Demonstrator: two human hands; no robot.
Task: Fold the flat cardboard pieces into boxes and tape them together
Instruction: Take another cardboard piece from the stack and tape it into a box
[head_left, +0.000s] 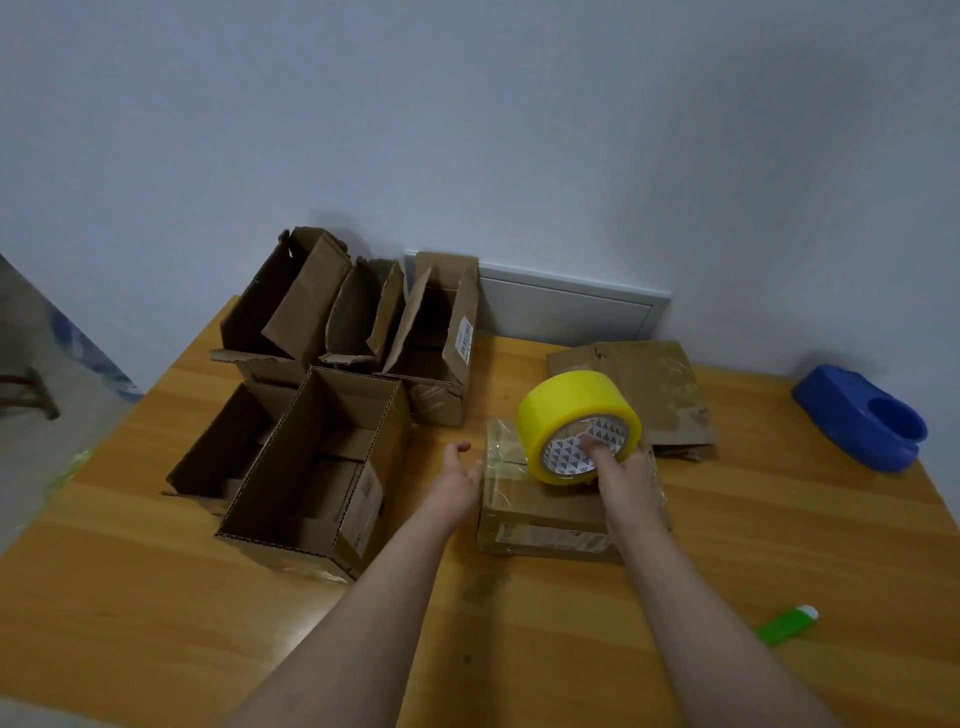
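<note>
Right hand (626, 467) grips tape roll (576, 422) (fingers (592, 446) in core) atop box (540, 512).

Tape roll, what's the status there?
Right hand holds yellow tape roll on closed box. Left hand open beside box. Nothing in the way.

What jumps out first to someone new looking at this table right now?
The yellow tape roll, standing on edge on the closed box at centre, with the right hand in its core. Then the cluster of open boxes at left, and the blue dispenser at far right.
</note>
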